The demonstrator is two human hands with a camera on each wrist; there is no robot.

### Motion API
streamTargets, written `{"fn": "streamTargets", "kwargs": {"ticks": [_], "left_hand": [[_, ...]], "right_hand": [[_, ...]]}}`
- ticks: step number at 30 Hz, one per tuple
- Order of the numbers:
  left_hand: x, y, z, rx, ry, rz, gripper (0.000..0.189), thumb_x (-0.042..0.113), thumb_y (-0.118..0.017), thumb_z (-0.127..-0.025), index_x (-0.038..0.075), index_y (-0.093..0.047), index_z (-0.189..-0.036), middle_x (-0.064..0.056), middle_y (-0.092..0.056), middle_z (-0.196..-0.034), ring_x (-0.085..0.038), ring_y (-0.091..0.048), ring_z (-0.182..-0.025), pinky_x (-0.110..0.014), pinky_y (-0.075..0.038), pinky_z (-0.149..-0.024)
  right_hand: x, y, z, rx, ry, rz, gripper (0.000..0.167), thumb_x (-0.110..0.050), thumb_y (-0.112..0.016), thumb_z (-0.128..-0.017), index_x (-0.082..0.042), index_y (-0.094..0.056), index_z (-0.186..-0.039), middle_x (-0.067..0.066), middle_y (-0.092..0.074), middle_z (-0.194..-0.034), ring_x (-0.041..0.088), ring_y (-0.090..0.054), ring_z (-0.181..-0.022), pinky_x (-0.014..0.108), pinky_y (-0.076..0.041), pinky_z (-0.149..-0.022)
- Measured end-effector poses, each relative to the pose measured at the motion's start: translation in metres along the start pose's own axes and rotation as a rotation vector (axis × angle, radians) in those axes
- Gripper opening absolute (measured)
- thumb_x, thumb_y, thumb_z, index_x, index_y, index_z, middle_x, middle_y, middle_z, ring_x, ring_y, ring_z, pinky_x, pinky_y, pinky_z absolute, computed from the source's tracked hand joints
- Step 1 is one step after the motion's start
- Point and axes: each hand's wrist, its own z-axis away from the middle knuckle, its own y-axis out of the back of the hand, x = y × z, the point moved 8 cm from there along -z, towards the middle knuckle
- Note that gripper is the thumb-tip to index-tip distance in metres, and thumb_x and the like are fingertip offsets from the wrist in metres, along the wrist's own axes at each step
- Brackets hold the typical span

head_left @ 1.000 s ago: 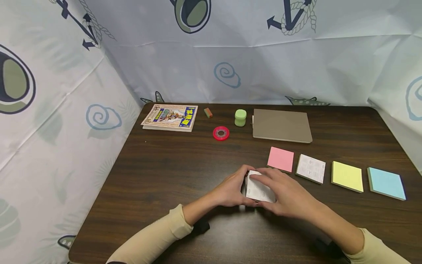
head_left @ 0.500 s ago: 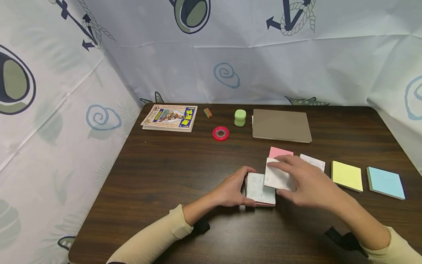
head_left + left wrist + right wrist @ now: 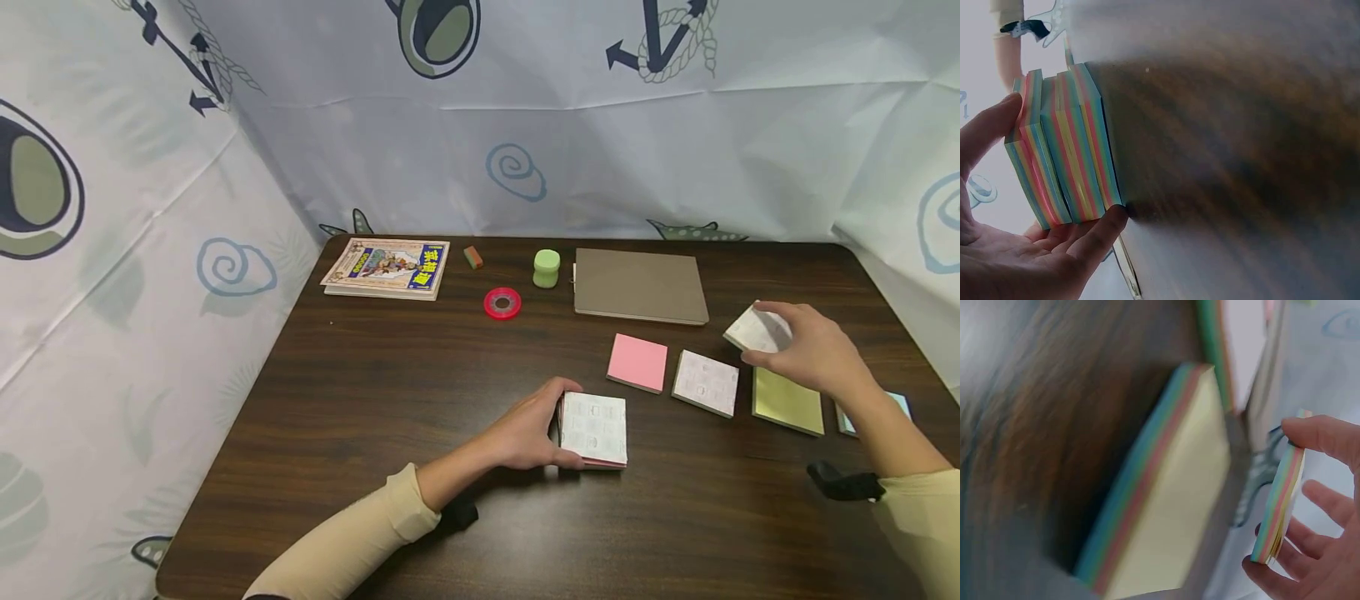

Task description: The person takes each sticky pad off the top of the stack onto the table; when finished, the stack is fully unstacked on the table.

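Observation:
My left hand (image 3: 528,429) grips the left side of a stack of sticky note pads (image 3: 594,427) with a white printed top. In the left wrist view, thumb and fingers span the stack (image 3: 1063,150), whose edges show bands of blue, green, pink and yellow. Over at the right, my right hand (image 3: 817,350) holds up one white-topped sticky note pad (image 3: 756,330) by its edges. That pad (image 3: 1280,503) is off the table, just beyond the yellow-topped pad (image 3: 787,402). A pink-topped pad (image 3: 637,362) and a white printed pad (image 3: 706,382) lie between the hands.
A blue-topped pad (image 3: 903,403) is partly hidden by the right forearm. Along the back lie a book (image 3: 386,267), an eraser (image 3: 473,257), a red tape roll (image 3: 502,303), a green rounded object (image 3: 546,268) and a grey-brown notebook (image 3: 640,285).
My right hand has lifted a white-topped pad off the stack and carried it right, past the pink and white pads to beyond the yellow one. The left hand has stayed on the stack.

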Motion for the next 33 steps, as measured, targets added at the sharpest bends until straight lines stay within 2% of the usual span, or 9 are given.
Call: {"fn": "streamTargets", "kwargs": {"ticks": [5, 9, 12, 18, 27, 30, 33], "left_hand": [[0.0, 0.0, 0.0, -0.005, 0.004, 0.006, 0.086, 0.023, -0.093, -0.065, 0.011, -0.043, -0.135, 0.002, -0.053, -0.122, -0.01, -0.052, -0.104, -0.027, -0.041, -0.094], [-0.001, 0.0, 0.0, -0.007, 0.003, 0.005, 0.086, 0.024, -0.093, -0.066, 0.011, -0.043, -0.135, 0.002, -0.053, -0.122, -0.011, -0.052, -0.105, -0.028, -0.041, -0.094], [-0.001, 0.0, 0.0, -0.009, 0.005, 0.004, 0.086, 0.024, -0.093, -0.066, 0.011, -0.042, -0.135, 0.002, -0.053, -0.122, -0.011, -0.052, -0.104, -0.028, -0.041, -0.094], [-0.001, 0.0, 0.0, -0.01, 0.002, 0.004, 0.087, 0.023, -0.092, -0.065, 0.01, -0.043, -0.135, 0.002, -0.053, -0.122, -0.011, -0.052, -0.104, -0.028, -0.041, -0.094], [0.0, 0.0, -0.001, -0.015, -0.003, -0.009, 0.09, 0.025, -0.094, -0.063, 0.011, -0.042, -0.135, 0.002, -0.053, -0.122, -0.01, -0.052, -0.105, -0.027, -0.041, -0.094], [0.0, 0.0, -0.001, -0.02, 0.002, -0.018, 0.092, 0.025, -0.095, -0.062, 0.011, -0.041, -0.136, 0.002, -0.053, -0.123, -0.01, -0.052, -0.106, -0.028, -0.041, -0.095], [-0.001, -0.001, -0.001, -0.026, 0.012, -0.03, 0.093, 0.024, -0.095, -0.061, 0.011, -0.041, -0.136, 0.002, -0.052, -0.123, -0.01, -0.052, -0.107, -0.028, -0.041, -0.095]], "right_hand": [[0.03, -0.007, -0.008, 0.018, -0.051, -0.047, 0.082, -0.041, -0.077, -0.082, 0.004, -0.042, -0.141, 0.043, -0.04, -0.133, 0.057, -0.042, -0.111, 0.069, -0.036, -0.08], [0.041, -0.009, -0.014, 0.036, -0.117, -0.07, 0.083, -0.047, -0.072, -0.085, 0.004, -0.041, -0.142, 0.043, -0.04, -0.133, 0.05, -0.046, -0.101, 0.059, -0.04, -0.072], [0.045, -0.011, -0.016, 0.037, -0.18, -0.062, 0.087, -0.053, -0.069, -0.085, 0.004, -0.04, -0.143, 0.042, -0.039, -0.133, 0.05, -0.046, -0.1, 0.055, -0.04, -0.068], [0.048, -0.019, -0.021, 0.007, -0.247, -0.009, 0.09, -0.056, -0.068, -0.083, 0.004, -0.038, -0.143, 0.044, -0.037, -0.132, 0.058, -0.043, -0.106, 0.062, -0.039, -0.072], [0.044, -0.024, -0.021, -0.07, -0.241, 0.05, 0.096, -0.062, -0.06, -0.086, 0.005, -0.03, -0.147, 0.045, -0.036, -0.13, 0.063, -0.042, -0.108, 0.064, -0.041, -0.071], [0.043, -0.021, -0.021, -0.043, -0.239, 0.053, 0.099, -0.066, -0.057, -0.086, 0.005, -0.026, -0.148, 0.045, -0.036, -0.13, 0.063, -0.04, -0.11, 0.066, -0.04, -0.071], [0.035, -0.013, -0.019, 0.025, -0.219, 0.034, 0.1, -0.066, -0.056, -0.087, 0.005, -0.024, -0.15, 0.044, -0.033, -0.134, 0.062, -0.034, -0.117, 0.071, -0.037, -0.076]]}}
